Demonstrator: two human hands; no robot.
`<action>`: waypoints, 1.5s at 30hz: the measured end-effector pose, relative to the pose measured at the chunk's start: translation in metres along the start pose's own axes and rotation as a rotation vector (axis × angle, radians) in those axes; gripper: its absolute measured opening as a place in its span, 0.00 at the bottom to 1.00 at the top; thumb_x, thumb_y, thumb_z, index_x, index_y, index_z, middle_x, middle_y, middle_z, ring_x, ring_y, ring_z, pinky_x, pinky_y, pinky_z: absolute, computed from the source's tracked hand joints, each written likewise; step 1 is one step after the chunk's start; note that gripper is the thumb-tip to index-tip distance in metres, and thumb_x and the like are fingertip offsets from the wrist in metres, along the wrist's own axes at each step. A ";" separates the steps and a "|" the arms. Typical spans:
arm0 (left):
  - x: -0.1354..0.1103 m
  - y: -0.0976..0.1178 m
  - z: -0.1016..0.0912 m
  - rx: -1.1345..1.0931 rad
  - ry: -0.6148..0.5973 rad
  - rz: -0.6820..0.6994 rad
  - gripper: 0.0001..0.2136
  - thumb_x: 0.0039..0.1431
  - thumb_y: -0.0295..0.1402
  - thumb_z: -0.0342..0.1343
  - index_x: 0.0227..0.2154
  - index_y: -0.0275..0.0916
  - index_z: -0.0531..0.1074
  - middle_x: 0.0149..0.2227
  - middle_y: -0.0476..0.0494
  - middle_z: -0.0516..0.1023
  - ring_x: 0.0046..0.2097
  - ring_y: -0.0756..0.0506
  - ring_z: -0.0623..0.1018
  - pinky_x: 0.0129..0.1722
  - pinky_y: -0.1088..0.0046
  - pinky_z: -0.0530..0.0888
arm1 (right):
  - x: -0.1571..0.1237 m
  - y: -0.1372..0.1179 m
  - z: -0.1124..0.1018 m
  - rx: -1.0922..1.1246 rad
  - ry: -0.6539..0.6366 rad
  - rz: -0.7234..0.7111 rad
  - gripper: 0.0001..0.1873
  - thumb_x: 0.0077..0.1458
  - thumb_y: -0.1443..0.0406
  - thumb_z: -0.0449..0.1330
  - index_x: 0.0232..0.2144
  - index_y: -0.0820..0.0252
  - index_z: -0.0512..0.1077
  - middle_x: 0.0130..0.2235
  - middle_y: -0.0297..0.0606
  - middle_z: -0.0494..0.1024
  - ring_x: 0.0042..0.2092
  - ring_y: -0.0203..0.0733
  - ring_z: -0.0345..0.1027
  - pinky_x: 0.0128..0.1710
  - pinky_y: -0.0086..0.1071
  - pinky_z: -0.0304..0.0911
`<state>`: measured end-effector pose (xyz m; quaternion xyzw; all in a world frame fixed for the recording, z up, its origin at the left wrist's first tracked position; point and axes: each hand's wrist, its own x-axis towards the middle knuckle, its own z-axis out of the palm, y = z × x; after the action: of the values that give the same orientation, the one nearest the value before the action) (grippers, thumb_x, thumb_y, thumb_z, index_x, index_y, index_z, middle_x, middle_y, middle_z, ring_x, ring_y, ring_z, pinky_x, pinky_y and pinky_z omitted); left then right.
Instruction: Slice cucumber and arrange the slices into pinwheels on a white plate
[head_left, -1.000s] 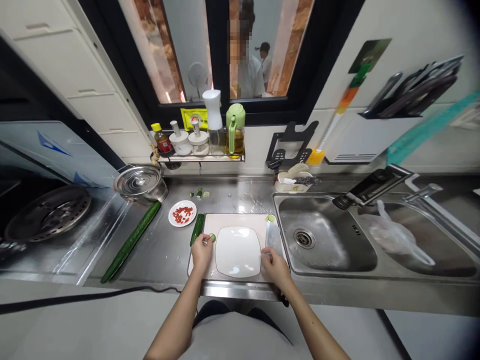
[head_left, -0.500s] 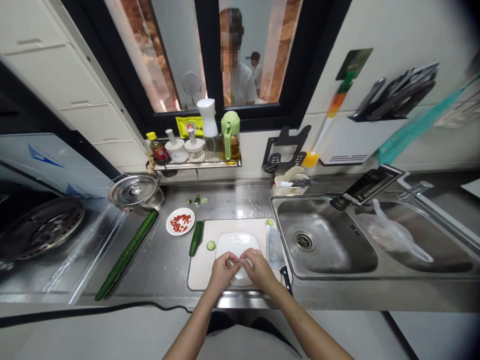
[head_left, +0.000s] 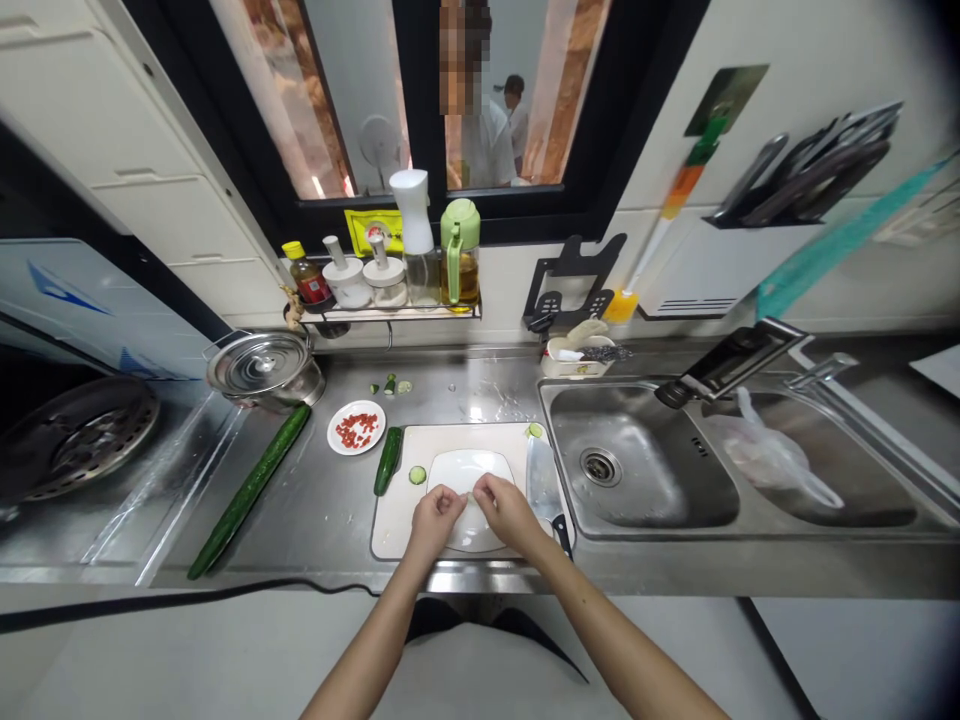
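My left hand and my right hand meet above a white plate, fingertips pinched together. Between them is a thin, pale green piece, apparently a cucumber slice, mostly covered by the fingers. The plate rests on a white cutting board. A cleaver lies along the board's right side, its black handle toward me. On the board's left are a single cucumber round and a cut length of cucumber at the edge. Another cucumber piece sits by the far right corner.
Left of the board stand a small dish of red bits and a long whole cucumber. Cucumber scraps lie behind. A lidded pot is at back left; a double sink with a faucet is right. Seasoning bottles line a shelf.
The view has tilted slightly downward, so everything sits higher in the picture. My hands stay pinched together over the plate, with the pale piece now showing more between the fingertips.
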<state>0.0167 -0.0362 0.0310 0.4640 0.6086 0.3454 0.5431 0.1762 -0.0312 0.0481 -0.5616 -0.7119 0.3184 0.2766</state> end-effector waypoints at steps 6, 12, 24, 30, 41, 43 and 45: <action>0.004 0.025 0.000 -0.438 -0.251 -0.349 0.26 0.46 0.57 0.57 0.30 0.34 0.72 0.25 0.50 0.70 0.21 0.57 0.62 0.19 0.80 0.49 | 0.013 -0.008 -0.016 -0.098 0.058 -0.233 0.10 0.63 0.65 0.49 0.32 0.58 0.68 0.34 0.39 0.73 0.39 0.41 0.63 0.41 0.34 0.58; 0.009 0.037 -0.001 -0.562 -0.246 -0.333 0.19 0.39 0.44 0.67 0.28 0.35 0.69 0.25 0.52 0.67 0.22 0.58 0.61 0.19 0.81 0.49 | 0.011 -0.008 -0.018 -0.139 0.032 -0.279 0.11 0.64 0.64 0.48 0.33 0.57 0.69 0.36 0.40 0.73 0.41 0.42 0.63 0.42 0.34 0.59; 0.027 0.018 -0.004 -0.356 -0.176 -0.183 0.20 0.36 0.43 0.68 0.31 0.35 0.74 0.27 0.49 0.72 0.26 0.55 0.68 0.23 0.81 0.57 | 0.014 0.008 0.000 0.049 0.010 -0.010 0.08 0.59 0.64 0.52 0.31 0.59 0.70 0.31 0.35 0.74 0.35 0.37 0.65 0.36 0.29 0.58; 0.053 -0.004 0.000 -0.259 -0.102 -0.089 0.18 0.35 0.38 0.68 0.30 0.34 0.74 0.23 0.51 0.71 0.24 0.55 0.69 0.24 0.80 0.61 | 0.025 0.024 0.016 0.059 -0.023 0.106 0.07 0.57 0.65 0.53 0.31 0.60 0.71 0.30 0.34 0.75 0.33 0.37 0.66 0.33 0.27 0.57; 0.098 -0.026 0.014 0.174 0.023 0.036 0.08 0.45 0.26 0.60 0.32 0.36 0.74 0.24 0.52 0.74 0.27 0.53 0.71 0.33 0.77 0.68 | 0.053 0.034 0.024 -0.275 -0.123 0.238 0.10 0.60 0.65 0.51 0.35 0.59 0.72 0.37 0.39 0.77 0.38 0.38 0.67 0.34 0.27 0.53; 0.100 -0.022 0.015 0.295 0.032 0.050 0.09 0.46 0.25 0.59 0.33 0.38 0.75 0.25 0.52 0.75 0.28 0.52 0.72 0.34 0.77 0.68 | 0.056 0.035 0.025 -0.343 -0.142 0.265 0.11 0.61 0.64 0.50 0.37 0.59 0.72 0.39 0.40 0.77 0.40 0.39 0.67 0.34 0.28 0.52; 0.101 -0.018 0.016 0.401 0.037 0.063 0.09 0.48 0.25 0.58 0.34 0.39 0.75 0.26 0.52 0.75 0.29 0.52 0.72 0.35 0.77 0.68 | 0.058 0.035 0.027 -0.390 -0.156 0.289 0.11 0.62 0.64 0.49 0.38 0.58 0.71 0.41 0.40 0.77 0.42 0.40 0.67 0.35 0.28 0.52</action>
<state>0.0311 0.0513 -0.0226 0.5751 0.6603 0.2427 0.4176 0.1655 0.0274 0.0058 -0.6738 -0.6914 0.2538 0.0588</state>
